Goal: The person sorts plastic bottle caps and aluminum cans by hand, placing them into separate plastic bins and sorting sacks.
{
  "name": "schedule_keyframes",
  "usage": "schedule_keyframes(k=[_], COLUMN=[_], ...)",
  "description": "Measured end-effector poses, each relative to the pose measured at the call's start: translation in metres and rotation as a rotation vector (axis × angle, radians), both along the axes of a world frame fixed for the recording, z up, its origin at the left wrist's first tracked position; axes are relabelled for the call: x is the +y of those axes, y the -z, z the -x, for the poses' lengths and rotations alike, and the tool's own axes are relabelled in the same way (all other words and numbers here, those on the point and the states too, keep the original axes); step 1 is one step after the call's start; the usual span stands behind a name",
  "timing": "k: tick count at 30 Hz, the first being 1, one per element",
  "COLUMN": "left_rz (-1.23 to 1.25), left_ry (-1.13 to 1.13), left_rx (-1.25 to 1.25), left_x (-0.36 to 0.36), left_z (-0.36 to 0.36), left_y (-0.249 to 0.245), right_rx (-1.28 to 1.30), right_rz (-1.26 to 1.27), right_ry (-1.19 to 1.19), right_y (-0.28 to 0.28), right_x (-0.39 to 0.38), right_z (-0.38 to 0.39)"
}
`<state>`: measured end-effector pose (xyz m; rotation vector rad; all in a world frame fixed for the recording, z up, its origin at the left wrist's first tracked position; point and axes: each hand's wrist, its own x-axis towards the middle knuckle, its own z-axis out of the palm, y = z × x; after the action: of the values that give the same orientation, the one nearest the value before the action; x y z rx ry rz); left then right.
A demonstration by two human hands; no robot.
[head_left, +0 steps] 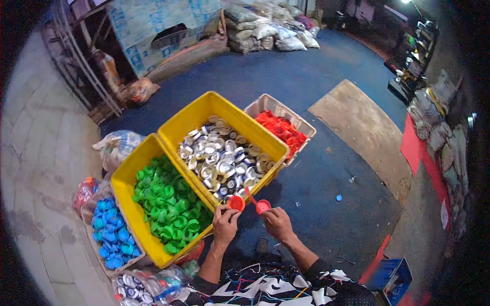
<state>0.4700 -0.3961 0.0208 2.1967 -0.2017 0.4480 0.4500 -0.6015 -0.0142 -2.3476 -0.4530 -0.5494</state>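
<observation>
My left hand (224, 225) pinches an orange-red plastic cap (236, 203), with its round hollow towards me. Close beside it, my right hand (277, 223) grips a red plastic cap (263, 206); a thin red strip (249, 194) slants up from near it. A small gap separates the two caps. Both hands are in front of the near edge of a yellow crate (214, 99) that holds white and dark-blue caps (224, 158). Left of that, another yellow crate (122, 178) holds green caps (171, 204).
Red caps (280, 130) fill a pale basket (308, 130) behind. Blue caps (109, 232) fill a basket at left, near bags of mixed caps (135, 288). A blue crate (400, 278) stands at lower right. Stacked sacks (270, 28) lie far back; cardboard (365, 127) covers some floor.
</observation>
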Motion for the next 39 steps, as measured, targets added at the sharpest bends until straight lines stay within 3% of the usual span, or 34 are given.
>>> schedule_keyframes(k=[8,14,16,20,24,30,33,39], left_rz=[-0.052,-0.037,-0.064,-0.114,0.023,-0.048,-0.036,-0.024], left_ry=[0.234,0.430,0.439,0.416,0.387,0.199,0.107,-0.087], left_rx=[-0.037,-0.168,-0.153,-0.059,0.094,0.280,0.320,0.313], left_x=[-0.084,-0.152,-0.174,-0.176,-0.142,-0.097,-0.076,-0.013], left_z=[-0.118,-0.250,-0.303,-0.331,-0.314,-0.255,-0.211,-0.098], left_y=[-0.014,-0.024,-0.004,0.007,0.031,0.036,0.025,0.050], right_rx=[-0.080,-0.163,-0.103,0.052,0.165,0.399,0.350,0.277], right_rz=[-0.083,-0.011,0.005,-0.084,-0.094,-0.220,-0.148,-0.214], right_ry=[0.308,0.424,0.487,0.524,0.529,0.422,0.342,0.116], right_y=[-0.018,-0.055,-0.054,-0.022,-0.006,0.039,0.039,0.024], right_x=[-0.066,-0.111,-0.125,-0.141,-0.129,-0.111,-0.095,-0.053], right_z=[-0.075,-0.177,-0.223,-0.256,-0.226,-0.165,-0.141,-0.098])
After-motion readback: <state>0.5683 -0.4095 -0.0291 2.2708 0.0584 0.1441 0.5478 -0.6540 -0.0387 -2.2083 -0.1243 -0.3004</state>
